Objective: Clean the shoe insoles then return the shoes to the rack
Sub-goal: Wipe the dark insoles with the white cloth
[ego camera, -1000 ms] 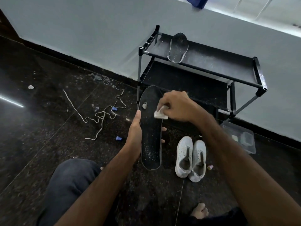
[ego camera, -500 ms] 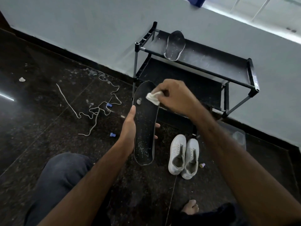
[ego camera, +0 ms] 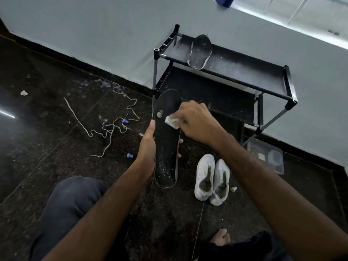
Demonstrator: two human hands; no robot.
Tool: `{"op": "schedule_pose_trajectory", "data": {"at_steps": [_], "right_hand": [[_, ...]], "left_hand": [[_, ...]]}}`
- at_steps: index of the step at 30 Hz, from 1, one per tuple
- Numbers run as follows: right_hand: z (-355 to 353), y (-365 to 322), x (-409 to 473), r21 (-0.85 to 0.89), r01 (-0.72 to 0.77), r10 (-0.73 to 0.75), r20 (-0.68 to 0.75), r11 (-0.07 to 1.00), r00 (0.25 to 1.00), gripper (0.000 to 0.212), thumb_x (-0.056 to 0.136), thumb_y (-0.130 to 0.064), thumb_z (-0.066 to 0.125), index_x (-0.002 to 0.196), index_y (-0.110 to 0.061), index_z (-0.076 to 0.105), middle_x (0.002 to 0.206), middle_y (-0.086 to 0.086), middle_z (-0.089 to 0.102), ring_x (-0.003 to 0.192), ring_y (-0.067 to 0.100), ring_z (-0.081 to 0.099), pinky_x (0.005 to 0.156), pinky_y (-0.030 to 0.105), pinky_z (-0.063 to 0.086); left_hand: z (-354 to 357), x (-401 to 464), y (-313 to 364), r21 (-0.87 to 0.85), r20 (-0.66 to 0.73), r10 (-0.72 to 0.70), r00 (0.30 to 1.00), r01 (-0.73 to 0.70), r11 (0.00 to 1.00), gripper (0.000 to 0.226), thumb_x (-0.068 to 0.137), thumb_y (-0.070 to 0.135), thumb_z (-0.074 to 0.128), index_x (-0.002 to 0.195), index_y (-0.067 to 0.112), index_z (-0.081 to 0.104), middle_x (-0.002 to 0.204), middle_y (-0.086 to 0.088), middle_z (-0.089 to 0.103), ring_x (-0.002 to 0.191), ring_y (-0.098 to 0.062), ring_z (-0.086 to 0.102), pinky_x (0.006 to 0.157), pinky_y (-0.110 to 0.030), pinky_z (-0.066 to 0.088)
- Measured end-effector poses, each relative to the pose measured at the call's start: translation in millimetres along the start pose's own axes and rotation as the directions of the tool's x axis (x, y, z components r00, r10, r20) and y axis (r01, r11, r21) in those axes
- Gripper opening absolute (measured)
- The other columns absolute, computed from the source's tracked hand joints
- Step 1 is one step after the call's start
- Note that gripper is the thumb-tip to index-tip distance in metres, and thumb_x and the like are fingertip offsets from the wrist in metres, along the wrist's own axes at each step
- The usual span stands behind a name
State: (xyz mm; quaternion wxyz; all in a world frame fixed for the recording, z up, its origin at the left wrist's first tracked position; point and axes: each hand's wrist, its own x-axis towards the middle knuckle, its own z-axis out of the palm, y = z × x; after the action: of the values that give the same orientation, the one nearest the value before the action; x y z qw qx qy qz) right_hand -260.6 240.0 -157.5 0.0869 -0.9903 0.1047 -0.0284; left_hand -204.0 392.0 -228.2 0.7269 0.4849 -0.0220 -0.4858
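Observation:
My left hand grips a long black insole from its left edge, fingers wrapped behind it. White specks dot its lower part and a pale blotch sits near its top. My right hand pinches a small white wipe and presses it on the insole's upper half. A second black insole lies on the top shelf of the black shoe rack. A pair of white shoes stands on the floor right of the held insole.
White laces lie tangled on the dark floor at left with two small blue caps. A clear plastic container sits by the rack's right leg. My knee and bare foot are below.
My right hand slid the wipe up toward the insole's tip, then back down to its upper middle. My left hand kept its grip on the insole.

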Motion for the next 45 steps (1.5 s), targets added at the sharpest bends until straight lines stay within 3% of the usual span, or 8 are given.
{"op": "schedule_pose_trajectory", "data": {"at_steps": [5, 11, 14, 17, 23, 33, 40, 45], "right_hand": [[-24.1, 10.2, -9.5, 0.108, -0.028, -0.018, 0.399, 0.994, 0.917, 0.015, 0.087, -0.02, 0.064, 0.09, -0.021, 0.079, 0.091, -0.012, 0.071, 0.086, 0.004, 0.064, 0.092, 0.034, 0.047], [-18.5, 2.5, -2.7, 0.18, -0.058, 0.083, -0.14, 0.982, 0.987, 0.024, 0.094, -0.019, 0.059, 0.113, -0.023, 0.074, 0.096, -0.008, 0.06, 0.088, 0.007, 0.052, 0.078, 0.022, 0.04], [0.3, -11.3, -7.1, -0.001, 0.044, -0.044, 0.082, 0.999, 0.996, 0.026, 0.097, -0.027, 0.057, 0.119, -0.027, 0.071, 0.097, -0.01, 0.055, 0.096, 0.008, 0.049, 0.096, 0.036, 0.037], [-24.6, -9.7, -3.4, -0.052, 0.003, 0.01, 0.245, 0.999, 0.969, 0.018, 0.087, -0.029, 0.061, 0.086, -0.024, 0.078, 0.086, -0.01, 0.071, 0.084, 0.007, 0.063, 0.104, 0.044, 0.04], [-30.5, -17.9, 4.0, 0.12, -0.159, 0.177, -0.158, 0.98, 0.971, 0.025, 0.091, -0.022, 0.058, 0.106, -0.026, 0.077, 0.095, -0.009, 0.064, 0.087, 0.007, 0.057, 0.084, 0.028, 0.045], [39.1, -35.8, -12.9, 0.133, -0.164, 0.187, -0.181, 0.977, 0.966, 0.029, 0.097, -0.021, 0.055, 0.121, -0.025, 0.07, 0.098, -0.008, 0.055, 0.096, 0.013, 0.047, 0.089, 0.036, 0.038], [-3.7, -43.3, -29.2, 0.364, -0.059, -0.068, 0.328, 0.93, 0.942, 0.018, 0.09, -0.019, 0.063, 0.098, -0.022, 0.079, 0.094, -0.009, 0.068, 0.087, 0.009, 0.062, 0.084, 0.029, 0.051], [3.5, -22.3, -18.7, 0.237, -0.189, 0.212, -0.074, 0.953, 0.975, 0.027, 0.095, -0.025, 0.059, 0.119, -0.03, 0.072, 0.1, -0.01, 0.062, 0.095, 0.007, 0.053, 0.092, 0.037, 0.044]], "left_hand": [[-1.0, 1.3, -1.1, -0.008, -0.037, -0.02, 0.999, 0.02, 1.0, 0.072, 0.104, 0.059, 0.029, 0.114, 0.001, 0.07, 0.09, -0.02, 0.073, 0.072, -0.03, 0.07, 0.058, -0.044, 0.06], [-0.1, 3.3, -1.5, -0.039, -0.01, 0.01, 1.0, -0.01, 0.999, 0.072, 0.105, 0.059, 0.027, 0.127, 0.003, 0.066, 0.115, -0.02, 0.073, 0.087, -0.03, 0.072, 0.061, -0.043, 0.061], [1.5, 1.5, -2.7, -0.025, -0.006, 0.021, 1.0, -0.021, 0.999, 0.072, 0.104, 0.059, 0.028, 0.124, 0.001, 0.067, 0.102, -0.021, 0.074, 0.075, -0.029, 0.071, 0.057, -0.041, 0.06], [4.6, 0.3, -6.6, -0.008, -0.001, 0.028, 1.0, -0.028, 1.0, 0.074, 0.104, 0.06, 0.029, 0.124, -0.001, 0.066, 0.099, -0.023, 0.072, 0.07, -0.032, 0.069, 0.059, -0.042, 0.059], [4.7, 3.3, -4.5, -0.114, 0.032, 0.03, 0.999, -0.026, 0.993, 0.065, 0.105, 0.056, 0.029, 0.132, 0.008, 0.064, 0.123, -0.022, 0.07, 0.108, -0.037, 0.067, 0.076, -0.05, 0.061], [-7.9, 12.8, 3.2, -0.205, 0.084, 0.063, 0.994, -0.045, 0.978, 0.058, 0.11, 0.043, 0.022, 0.133, 0.005, 0.058, 0.128, -0.015, 0.069, 0.118, -0.023, 0.067, 0.096, -0.033, 0.053], [-8.9, 12.2, 4.6, -0.206, 0.009, -0.002, 1.0, 0.004, 0.978, 0.064, 0.107, 0.054, 0.027, 0.135, 0.005, 0.058, 0.127, -0.019, 0.069, 0.114, -0.028, 0.069, 0.095, -0.041, 0.053], [-4.8, 11.8, 2.7, -0.212, 0.084, 0.023, 0.996, -0.004, 0.977, 0.065, 0.107, 0.052, 0.023, 0.141, 0.006, 0.053, 0.137, -0.017, 0.064, 0.127, -0.027, 0.061, 0.107, -0.041, 0.046]]}}
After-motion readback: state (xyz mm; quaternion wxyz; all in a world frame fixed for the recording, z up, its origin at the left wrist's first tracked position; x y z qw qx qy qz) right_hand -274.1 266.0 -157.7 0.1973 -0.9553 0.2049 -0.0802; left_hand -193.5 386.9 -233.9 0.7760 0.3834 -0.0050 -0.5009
